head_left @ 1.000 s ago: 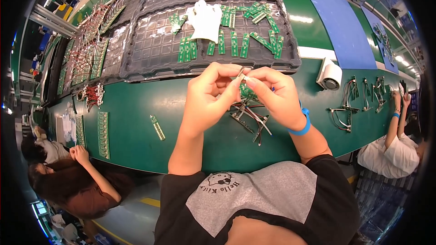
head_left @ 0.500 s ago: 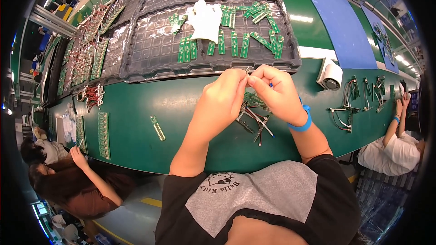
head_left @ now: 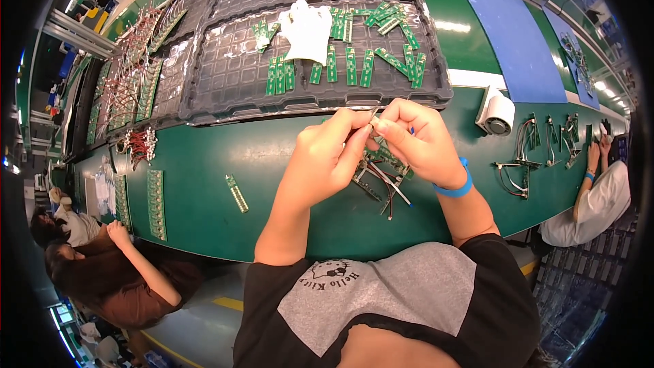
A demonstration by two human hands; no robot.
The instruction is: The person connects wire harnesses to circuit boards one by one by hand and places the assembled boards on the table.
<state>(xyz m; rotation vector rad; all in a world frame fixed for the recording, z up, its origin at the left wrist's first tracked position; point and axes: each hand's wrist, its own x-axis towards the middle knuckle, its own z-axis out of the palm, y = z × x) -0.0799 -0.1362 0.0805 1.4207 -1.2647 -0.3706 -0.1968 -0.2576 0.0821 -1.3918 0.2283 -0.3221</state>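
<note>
Above the green table (head_left: 204, 163), just in front of the black tray's near edge, my left hand (head_left: 330, 153) and my right hand (head_left: 419, 146) meet fingertip to fingertip. Both are closed in a pinch on something small and thin; the fingers hide most of it, so I cannot make out its kind. A blue band (head_left: 458, 181) circles my right wrist. Beneath my hands lies a pile of green circuit boards with black, white and red wires (head_left: 383, 180), partly covered by them. One narrow green circuit board (head_left: 236, 193) lies alone left of my left forearm.
The black plastic tray (head_left: 231, 88) holds many narrow green boards (head_left: 351, 67) and a white glove (head_left: 306, 33). A white fan-like device (head_left: 497, 116) stands right, near wired boards (head_left: 524, 177). Wired panels (head_left: 146, 88) stand left. Co-workers sit at both sides.
My left fingers have shifted and spread slightly around the small thing, and my right hand has turned a little. The co-workers' hands at both sides have moved.
</note>
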